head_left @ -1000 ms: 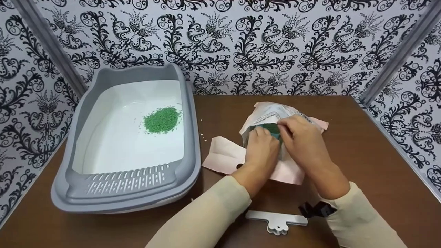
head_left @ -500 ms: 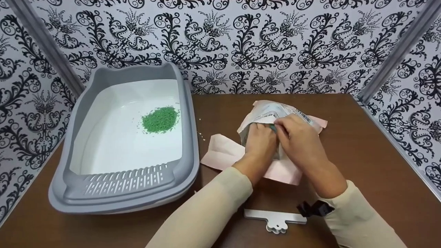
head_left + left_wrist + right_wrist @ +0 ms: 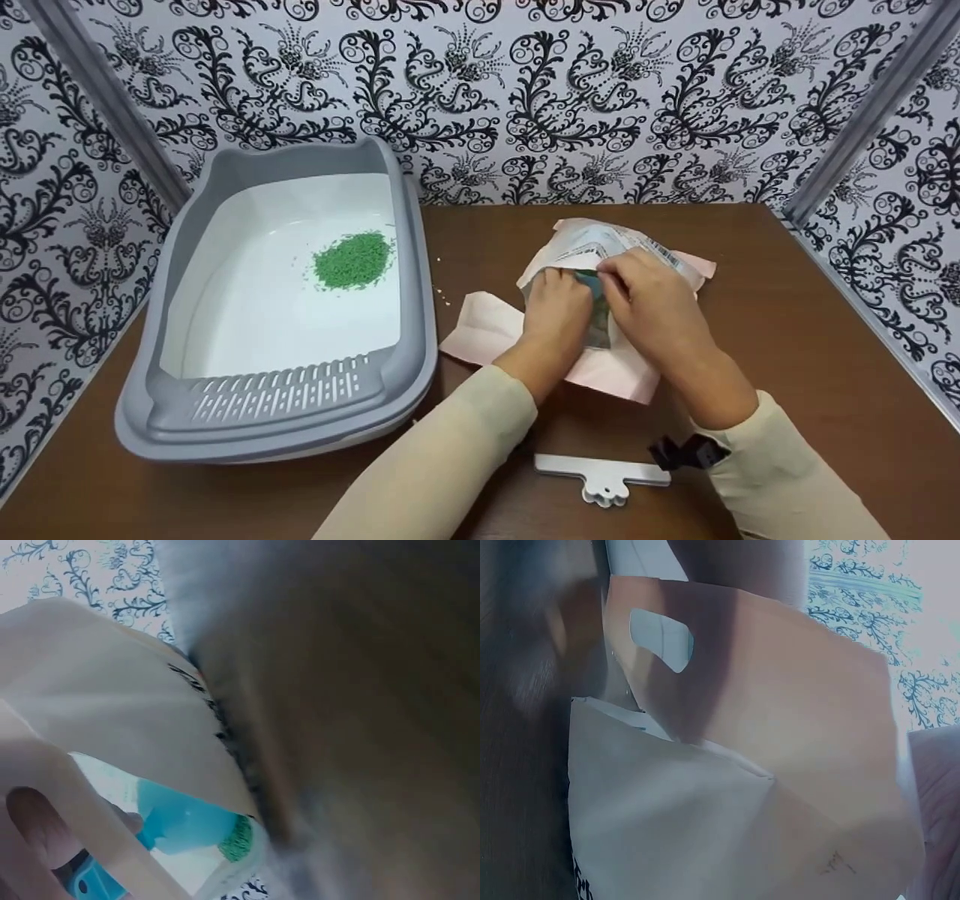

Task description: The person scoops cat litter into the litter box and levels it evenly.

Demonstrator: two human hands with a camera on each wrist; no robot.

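Observation:
A pale pink and white bag [image 3: 577, 244] lies on its side, mouth toward me, with clear lining [image 3: 598, 334] showing. My left hand [image 3: 551, 311] reaches into the mouth, its fingertips hidden there. In the left wrist view, its fingers [image 3: 52, 787] curl round the handle of a blue scoop [image 3: 191, 821]. Green pellets [image 3: 236, 840] show beside the scoop. My right hand [image 3: 656, 304] pinches the upper edge of the bag's mouth. The right wrist view is filled mostly by the bag's spread flap [image 3: 795, 690], which has a cut-out hole.
To the left stands a grey and white litter box [image 3: 416, 300] with a heap of green pellets [image 3: 352, 260] inside. A white bag clip [image 3: 604, 474] lies on the brown table [image 3: 810, 360] near me. Patterned walls [image 3: 555, 97] stand behind and at both sides. A few crumbs lie beside the box.
My left hand went deeper into the bag, then shifted a little left. The green pellets seen in the mouth earlier are now mostly hidden. My right hand keeps its hold on the edge.

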